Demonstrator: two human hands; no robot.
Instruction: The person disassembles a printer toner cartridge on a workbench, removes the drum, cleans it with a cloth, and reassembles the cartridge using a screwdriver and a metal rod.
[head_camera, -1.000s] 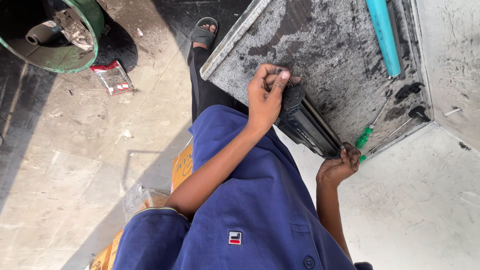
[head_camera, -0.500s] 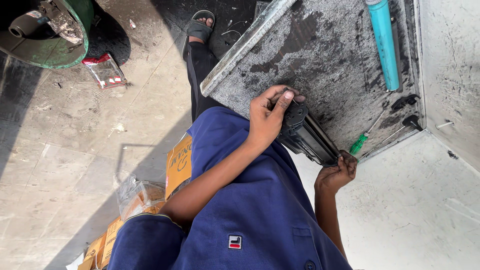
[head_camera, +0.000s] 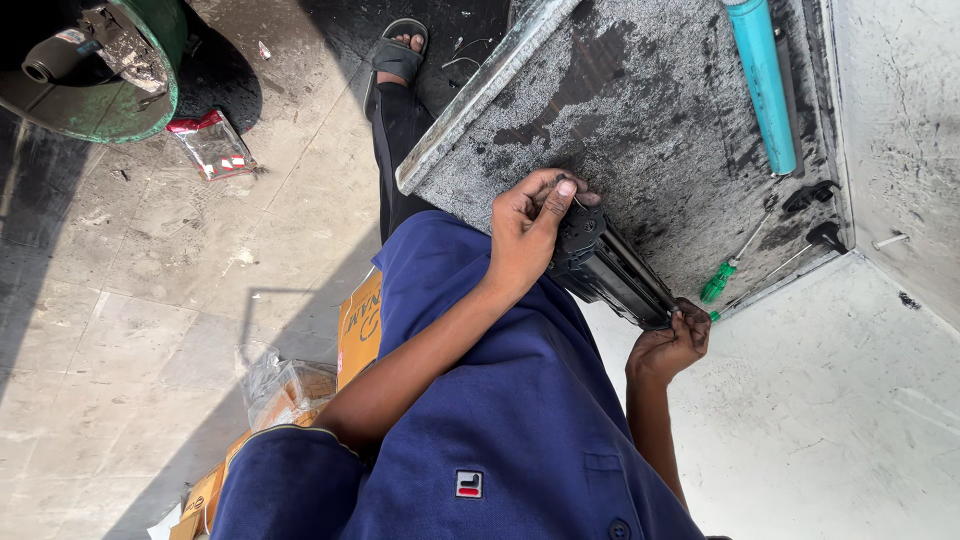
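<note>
Toner cartridge (head_camera: 610, 268), long, black and boxy, lies at the near edge of the dark, stained stone worktop (head_camera: 640, 110), partly over the person's blue shirt. The left hand (head_camera: 530, 225) is closed around the cartridge's left end, thumb on top and fingers curled on the ridged end cap. The right hand (head_camera: 672, 345) closes its grip on the opposite end, from below, fingertips bent around the corner.

From here I judge a few risks. The cartridge hangs at the worktop edge and is carried mostly by the two hands, so a loose grip at either end could let it tip and fall to the tiled floor (head_camera: 150, 300). The black powder stains across the worktop suggest that a tilt or shake could spill more powder on the shirt.

Beyond the cartridge, toward the wall, lie a green-handled screwdriver (head_camera: 722, 280) and two black-handled tools (head_camera: 812, 215); a turquoise tube (head_camera: 762, 85) lies farther along the worktop. Left of the cartridge, on the floor, sit a green round container (head_camera: 120, 90) and a red packet (head_camera: 212, 142).
</note>
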